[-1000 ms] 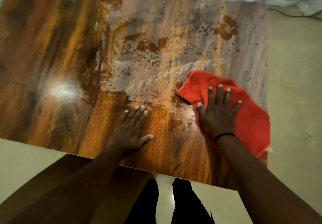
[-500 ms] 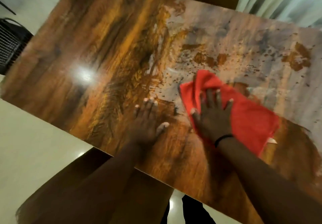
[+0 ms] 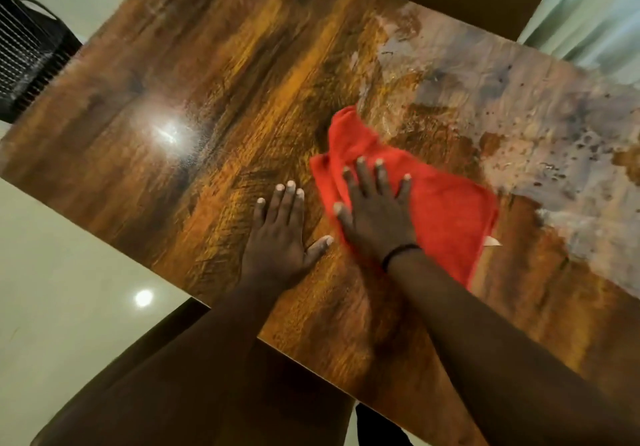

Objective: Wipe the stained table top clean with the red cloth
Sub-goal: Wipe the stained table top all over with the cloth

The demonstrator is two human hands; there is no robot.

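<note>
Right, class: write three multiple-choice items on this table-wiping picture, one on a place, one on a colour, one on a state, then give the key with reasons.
1. Where does the pale stained patch lie on the table top?
A. left end
B. right part
C. under the left hand

2. What colour is the cloth?
A. blue
B. white
C. red

3. How is the left hand?
A. flat on bare wood
B. gripping the cloth
C. raised in the air

Key: B, greyish residue and specks lie right of the cloth; C, plainly red; A, its palm is down beside the right hand, which presses the cloth.
</note>
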